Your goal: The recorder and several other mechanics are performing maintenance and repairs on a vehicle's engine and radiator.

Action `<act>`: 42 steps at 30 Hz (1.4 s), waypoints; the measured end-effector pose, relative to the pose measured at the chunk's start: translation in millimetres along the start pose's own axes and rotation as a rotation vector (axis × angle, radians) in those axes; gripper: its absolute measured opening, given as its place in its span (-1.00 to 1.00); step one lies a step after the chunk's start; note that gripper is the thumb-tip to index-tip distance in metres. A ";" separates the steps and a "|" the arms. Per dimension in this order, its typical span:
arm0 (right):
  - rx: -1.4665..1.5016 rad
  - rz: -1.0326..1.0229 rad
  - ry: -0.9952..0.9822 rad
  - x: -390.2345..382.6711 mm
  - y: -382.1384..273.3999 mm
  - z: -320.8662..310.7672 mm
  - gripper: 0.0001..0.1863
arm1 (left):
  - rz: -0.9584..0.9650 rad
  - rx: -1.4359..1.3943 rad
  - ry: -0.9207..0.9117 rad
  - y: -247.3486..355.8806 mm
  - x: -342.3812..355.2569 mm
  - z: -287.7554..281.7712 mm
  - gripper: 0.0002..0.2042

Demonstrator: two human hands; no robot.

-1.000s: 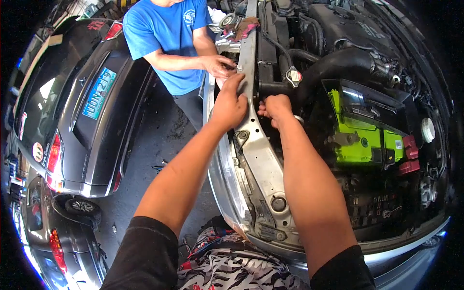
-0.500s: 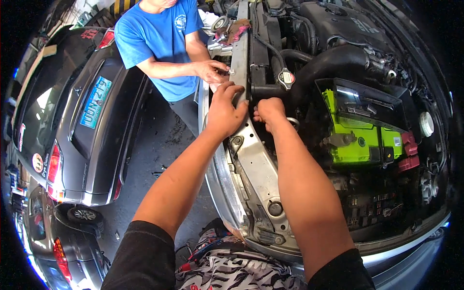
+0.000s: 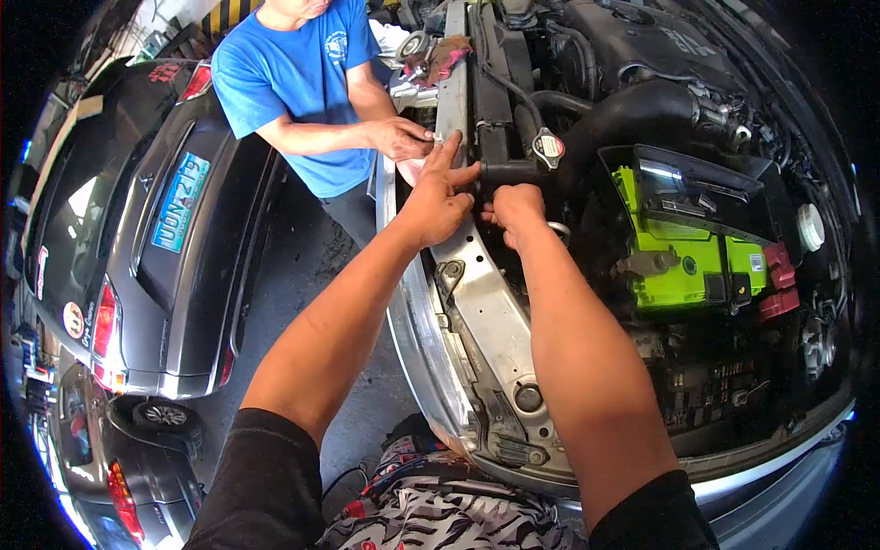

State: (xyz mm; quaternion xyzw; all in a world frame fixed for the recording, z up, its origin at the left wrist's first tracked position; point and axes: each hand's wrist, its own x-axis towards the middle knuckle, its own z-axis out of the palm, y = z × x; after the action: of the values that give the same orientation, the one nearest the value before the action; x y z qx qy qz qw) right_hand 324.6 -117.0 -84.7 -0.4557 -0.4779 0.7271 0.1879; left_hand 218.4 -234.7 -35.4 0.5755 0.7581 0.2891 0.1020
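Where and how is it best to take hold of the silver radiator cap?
Probably pinch the silver radiator cap by its two opposite ears, coming from above: they stick out past its round body, and its labelled face is turned up and uncovered.

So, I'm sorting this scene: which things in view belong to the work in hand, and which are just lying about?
Likely the work:
metal crossbar, at the left hand
radiator cap, near the right hand

Seemingly lying about:
stained rag, on the crossbar
round part, beside it
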 end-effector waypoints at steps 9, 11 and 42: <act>0.070 0.007 0.021 4.8 2.3 -1.6 -0.73 | 0.006 -0.120 -0.101 -3.6 2.6 -8.5 -0.36; 0.028 0.029 0.006 4.9 3.4 -5.8 -0.70 | -0.032 -0.127 -0.148 0.4 3.4 -10.1 -0.32; 0.088 0.032 0.057 -11.8 -12.4 2.0 -0.76 | -0.051 -0.117 -0.162 -1.5 -0.7 -14.1 -0.23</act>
State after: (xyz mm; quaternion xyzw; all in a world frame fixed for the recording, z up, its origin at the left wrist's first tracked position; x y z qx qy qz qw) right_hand 327.0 -120.5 -68.0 -0.4751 -0.4327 0.7370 0.2097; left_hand 210.5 -240.1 -24.9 0.5705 0.7438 0.2825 0.2037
